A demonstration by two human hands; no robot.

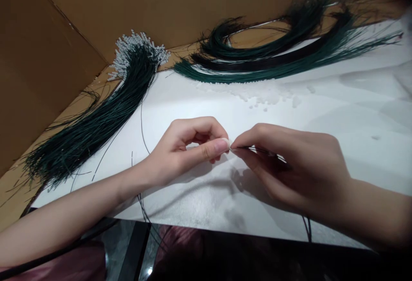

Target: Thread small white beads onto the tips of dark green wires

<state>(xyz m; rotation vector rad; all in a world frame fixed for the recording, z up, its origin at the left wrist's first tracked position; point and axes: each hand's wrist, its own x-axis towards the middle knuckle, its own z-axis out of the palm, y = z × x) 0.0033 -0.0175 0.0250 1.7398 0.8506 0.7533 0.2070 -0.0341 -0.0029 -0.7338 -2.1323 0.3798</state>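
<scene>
Over the white work surface (199,206), my two hands meet at the fingertips. My left hand (193,143) is closed in a pinch, thumb pressed against the index finger; whatever sits at its tips is too small to make out. Facing it, my right hand (302,165) pinches thin dark wires (257,149) between thumb and forefinger. The wires run back into the palm, and dark strands (307,227) show again below the right wrist. Small white bead-like bits (267,94) lie scattered just beyond the hands.
On the left lies a thick bundle of dark green wires (109,105) with white beaded tips (138,45). Curved bundles of green wire (257,67) lie at the back. Brown panels (161,6) wall the far and left sides. Loose strands (143,208) hang over the front edge.
</scene>
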